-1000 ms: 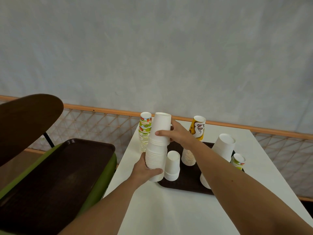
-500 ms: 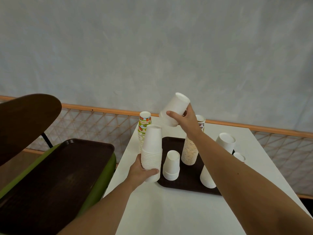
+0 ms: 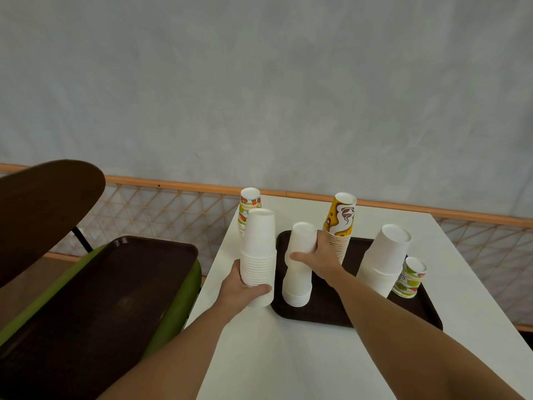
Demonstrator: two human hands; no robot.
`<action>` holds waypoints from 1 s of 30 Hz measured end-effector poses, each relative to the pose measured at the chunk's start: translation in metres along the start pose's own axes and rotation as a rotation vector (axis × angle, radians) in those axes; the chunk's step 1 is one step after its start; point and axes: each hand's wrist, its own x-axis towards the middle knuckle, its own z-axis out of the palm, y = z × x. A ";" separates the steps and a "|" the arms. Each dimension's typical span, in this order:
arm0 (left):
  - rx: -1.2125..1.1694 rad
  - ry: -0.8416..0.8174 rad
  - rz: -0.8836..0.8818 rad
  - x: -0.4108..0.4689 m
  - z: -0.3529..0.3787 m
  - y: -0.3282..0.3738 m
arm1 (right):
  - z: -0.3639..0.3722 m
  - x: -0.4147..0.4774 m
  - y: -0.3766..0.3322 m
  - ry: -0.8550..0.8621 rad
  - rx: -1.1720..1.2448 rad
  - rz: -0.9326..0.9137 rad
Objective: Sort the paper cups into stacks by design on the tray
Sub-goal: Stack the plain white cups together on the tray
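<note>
My left hand point(image 3: 240, 287) grips a tall stack of plain white cups point(image 3: 258, 249) standing on the table by the left edge of the dark brown tray point(image 3: 326, 313). My right hand point(image 3: 320, 256) holds a white cup point(image 3: 301, 241) on top of the short white stack point(image 3: 297, 285) on the tray. Behind it stands a yellow-brown patterned stack point(image 3: 340, 223). At the tray's right are a leaning wide white stack point(image 3: 385, 258) and a small green-fruit cup point(image 3: 409, 280). A striped colourful stack point(image 3: 248, 207) stands on the table behind the held stack.
The white table point(image 3: 288, 356) ends at a wooden rail with netting point(image 3: 173, 209) behind. To the left lies a second brown tray point(image 3: 101, 298) on a green seat, with a dark wooden chair back point(image 3: 43, 209) above it.
My right hand lifted one white cup off the stack in my left hand, carried it up and right, then lowered it onto the short white stack on the tray.
</note>
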 end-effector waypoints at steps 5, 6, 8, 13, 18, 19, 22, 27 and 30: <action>0.005 -0.004 0.005 0.001 0.001 0.002 | 0.002 -0.005 0.009 -0.064 -0.030 0.013; 0.008 -0.005 0.004 0.001 0.001 0.002 | 0.002 -0.005 0.009 -0.067 -0.029 0.016; 0.014 -0.007 0.007 0.001 0.002 0.003 | 0.002 -0.006 0.007 -0.075 -0.012 0.023; 0.024 -0.016 0.015 0.001 0.007 0.007 | -0.009 -0.005 -0.011 -0.062 0.074 -0.036; 0.027 -0.023 0.022 0.000 0.013 0.012 | -0.020 -0.004 -0.036 -0.088 0.226 -0.088; 0.030 -0.023 0.023 -0.001 0.014 0.013 | -0.021 -0.004 -0.041 -0.110 0.246 -0.096; 0.033 -0.019 0.036 -0.002 0.017 0.017 | -0.023 -0.007 -0.057 -0.239 0.279 -0.126; 0.030 -0.029 0.051 -0.004 0.020 0.023 | -0.016 -0.010 -0.067 -0.368 0.181 -0.111; 0.049 -0.036 0.058 -0.007 0.022 0.025 | -0.011 -0.010 -0.067 -0.386 0.150 -0.116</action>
